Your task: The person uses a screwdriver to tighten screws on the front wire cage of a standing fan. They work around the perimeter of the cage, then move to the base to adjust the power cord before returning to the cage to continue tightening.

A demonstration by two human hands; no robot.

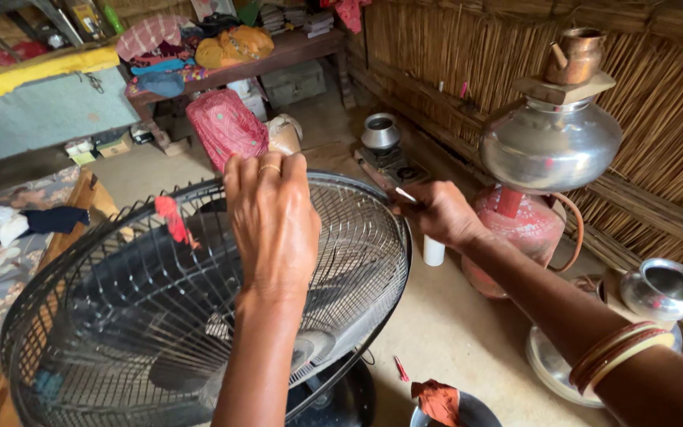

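Observation:
A pedestal fan with a round black wire grille (120, 316) fills the lower left, tilted toward me. My left hand (272, 217), a ring on one finger, rests on the grille's upper rim with its fingers curled over the wires. My right hand (436, 212) grips the rim's right edge and pinches a thin pale stick-like thing (405, 194); what it is I cannot tell. A red cloth strip (172, 219) is tied to the grille. The fan's blades show dimly behind the wires.
A steel pot with a copper kettle on top (551, 142) sits on a red gas cylinder (525, 229). A small stove with a pot (385, 150), steel vessels (664, 289), a red bundle (227, 126), a cluttered bench (223, 63) and a reed wall (666, 103) surround me.

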